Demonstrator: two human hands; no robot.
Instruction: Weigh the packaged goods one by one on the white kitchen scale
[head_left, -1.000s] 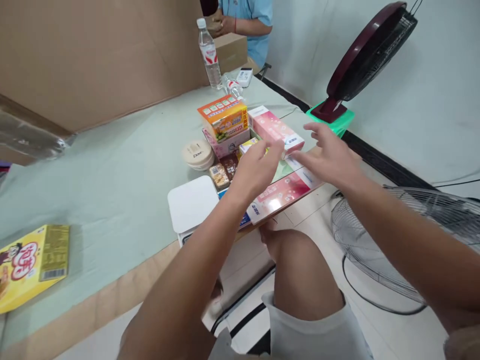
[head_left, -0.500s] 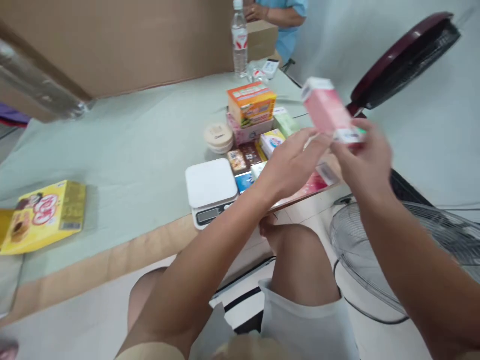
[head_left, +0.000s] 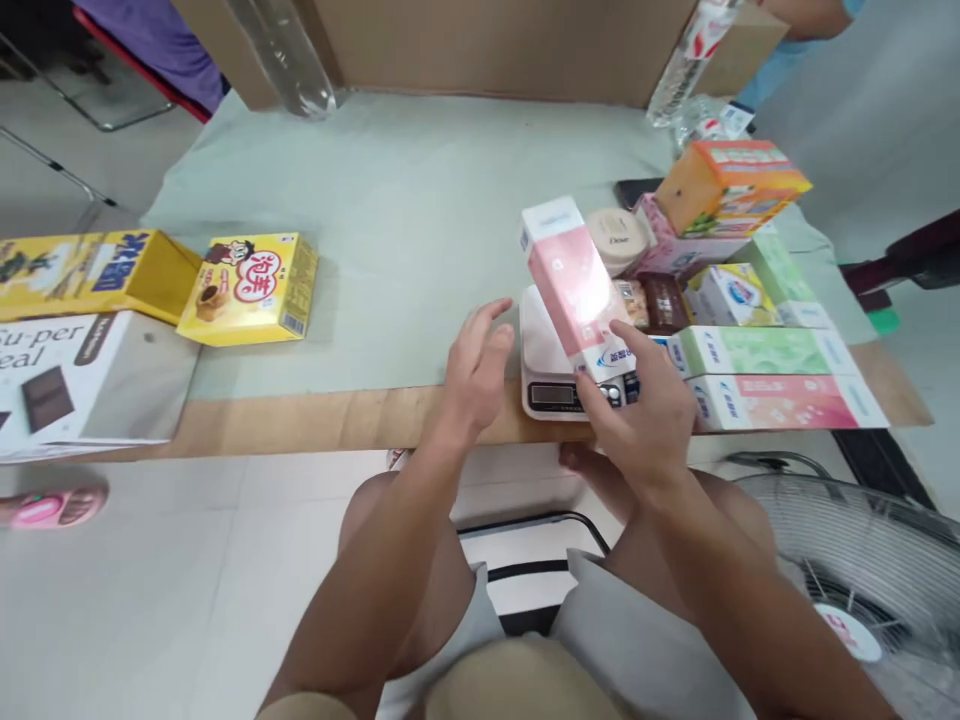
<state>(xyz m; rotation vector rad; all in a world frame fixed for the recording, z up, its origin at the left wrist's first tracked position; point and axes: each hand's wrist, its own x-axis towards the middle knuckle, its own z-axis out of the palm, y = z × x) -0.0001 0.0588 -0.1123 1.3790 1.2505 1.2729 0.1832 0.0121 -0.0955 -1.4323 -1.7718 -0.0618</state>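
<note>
My right hand grips the near end of a long pink and white carton, which is tilted above a white kitchen scale. Whether the carton touches the scale I cannot tell. Left of the scale, my left hand is held with its fingers apart and nothing in them. Right of the scale lie a green carton and another pink carton. Behind them are a yellow and white box, small brown packs, a round cream tub and an orange box.
On the left of the table stand a yellow snack box, a larger yellow box and a white bag with a chocolate picture. A water bottle is at the back right. A floor fan stands below right.
The pink carton has come left, from over the right end of the table to above the scale, in my right hand. My left hand has come away from it. The view has turned left.
</note>
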